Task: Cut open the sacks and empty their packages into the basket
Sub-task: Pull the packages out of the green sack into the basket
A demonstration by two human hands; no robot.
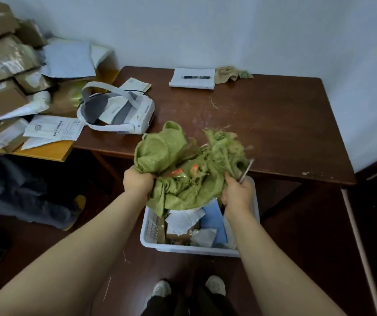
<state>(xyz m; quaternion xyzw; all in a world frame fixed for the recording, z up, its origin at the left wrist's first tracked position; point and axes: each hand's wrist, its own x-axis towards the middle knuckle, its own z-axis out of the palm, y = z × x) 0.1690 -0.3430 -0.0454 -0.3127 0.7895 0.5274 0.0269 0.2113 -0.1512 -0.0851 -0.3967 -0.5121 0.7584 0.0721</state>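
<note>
two hands [138, 182] [237, 191] clutching sack [167, 147] over basket [183, 248], arms extended

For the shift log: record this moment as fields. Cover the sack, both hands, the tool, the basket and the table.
basket: white slotted plastic basket on the floor, holding white, blue and brown packages
sack: crumpled green woven sack, frayed, held above the basket
left hand: grips the sack's left side
right hand: grips the sack's right edge and a thin metal tool
table: dark brown wooden table with white headset, notepad, pen

Bare forearms [87, 236], white shoes [161, 288], dark trousers [160, 307]
</note>
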